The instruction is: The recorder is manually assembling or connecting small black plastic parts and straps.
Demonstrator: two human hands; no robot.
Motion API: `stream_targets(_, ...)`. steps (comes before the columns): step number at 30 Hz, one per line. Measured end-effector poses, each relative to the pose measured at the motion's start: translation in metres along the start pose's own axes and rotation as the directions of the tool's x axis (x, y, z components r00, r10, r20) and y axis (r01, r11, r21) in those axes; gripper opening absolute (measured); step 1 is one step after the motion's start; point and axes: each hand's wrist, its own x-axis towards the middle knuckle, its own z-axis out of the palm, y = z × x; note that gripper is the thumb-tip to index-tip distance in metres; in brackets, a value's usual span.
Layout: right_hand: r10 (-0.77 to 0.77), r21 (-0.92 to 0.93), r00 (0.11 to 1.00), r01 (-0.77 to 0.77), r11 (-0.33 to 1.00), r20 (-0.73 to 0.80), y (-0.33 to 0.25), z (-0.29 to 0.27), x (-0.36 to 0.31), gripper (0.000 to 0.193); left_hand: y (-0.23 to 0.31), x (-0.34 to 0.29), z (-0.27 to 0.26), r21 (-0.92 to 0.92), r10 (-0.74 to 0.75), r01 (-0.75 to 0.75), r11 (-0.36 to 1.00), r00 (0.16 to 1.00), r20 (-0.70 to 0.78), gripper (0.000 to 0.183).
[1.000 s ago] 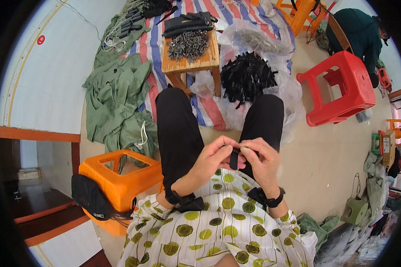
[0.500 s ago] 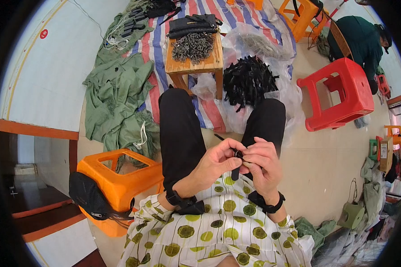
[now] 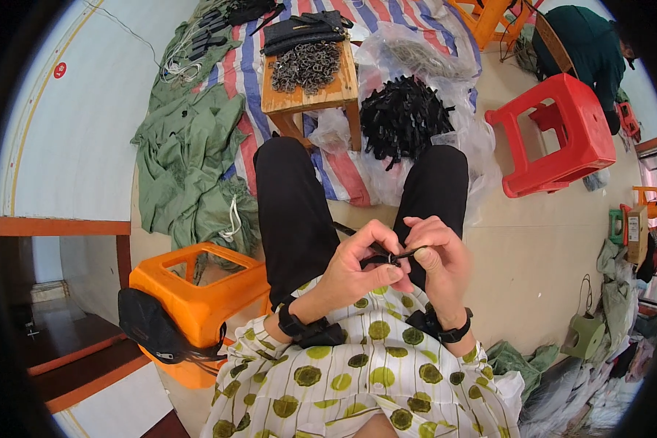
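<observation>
Above my lap, a narrow black strap runs through a small metal ring. My left hand pinches the strap beside the ring, and a loose strap end sticks out past its knuckles. The strap's other end is gripped between thumb and finger of my right hand. Beyond my knees, a heap of dark metal rings or buckles lies on a wooden stool. To its right, a pile of black straps rests on clear plastic.
An orange stool with a black bag hanging on it stands at my left. A red stool lies tipped at the right; beyond it a person bends over. Green cloth covers floor left of the striped sheet.
My hands have moved slightly apart. The strap end now stretches rightward from the ring to my right thumb and finger, where the fingers of both hands were bunched together before.
</observation>
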Motion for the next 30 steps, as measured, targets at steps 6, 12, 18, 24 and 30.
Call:
stream_targets(6, -0.226, -0.258, 0.970, 0.241, 0.936, 0.089, -0.013, 0.002, 0.007, 0.009, -0.001, 0.005, 0.007, -0.284, -0.110, 0.099, 0.954, 0.994, -0.024, 0.027)
stream_targets(12, 0.035, 0.013, 0.999, -0.035, 0.999, 0.031, -0.010, 0.002, -0.002, 0.010, -0.008, 0.004, -0.002, -0.105, -0.080, 0.089, 0.991, 0.993, 0.084, 0.028)
stream_targets(18, 0.295, 0.323, 0.954, -0.295, 0.899, 0.049, -0.009, 0.002, -0.001, 0.011, -0.020, 0.006, -0.004, -0.170, 0.002, 0.010, 0.985, 0.997, 0.073, 0.028)
stream_targets(24, 0.349, 0.338, 0.937, -0.337, 0.879, 0.025, 0.002, -0.004, 0.004, 0.011, -0.023, 0.009, -0.007, -0.369, -0.088, 0.122, 0.922, 0.990, 0.108, 0.026)
stream_targets(30, 0.278, -0.130, 0.958, -0.268, 0.955, 0.067, -0.005, -0.002, 0.013, 0.006, -0.025, 0.010, -0.012, -0.322, -0.095, 0.100, 0.942, 0.995, 0.029, 0.030)
